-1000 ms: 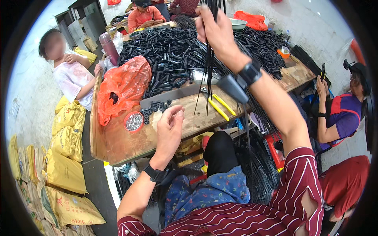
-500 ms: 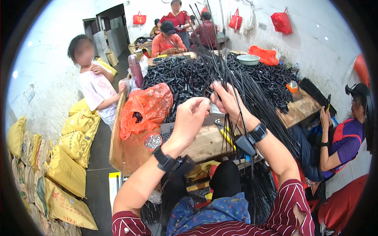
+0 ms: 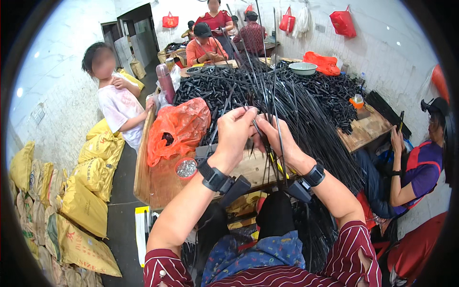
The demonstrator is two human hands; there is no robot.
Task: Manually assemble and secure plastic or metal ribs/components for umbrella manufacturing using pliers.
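Observation:
My right hand [image 3: 277,136] is closed round several thin black rods [image 3: 274,86] that rise upright above the table edge. Against its fingertips, my left hand [image 3: 235,131] is pinched shut; what it holds is too small and hidden to make out. Beneath the hands, a yellow-handled tool [image 3: 279,166] lies mostly covered by rods and fingers. To the right, a thick bundle of thin black rods [image 3: 311,126] slants across the table. Left of my left forearm stands a round red-rimmed tub [image 3: 193,176] of small silvery metal pieces.
A heap of short black tubular parts [image 3: 210,88] covers the wooden table [image 3: 158,184]. On it are an orange plastic bag [image 3: 181,124], a pink flask [image 3: 166,83] and a pale bowl [image 3: 302,68]. Yellow sacks [image 3: 83,205] line the left wall. Other people stand or sit around.
My two hands have come together, the left moving right and slightly up to the right one's fingertips. The right hand has dropped and turned inward, and the rods have shifted with it.

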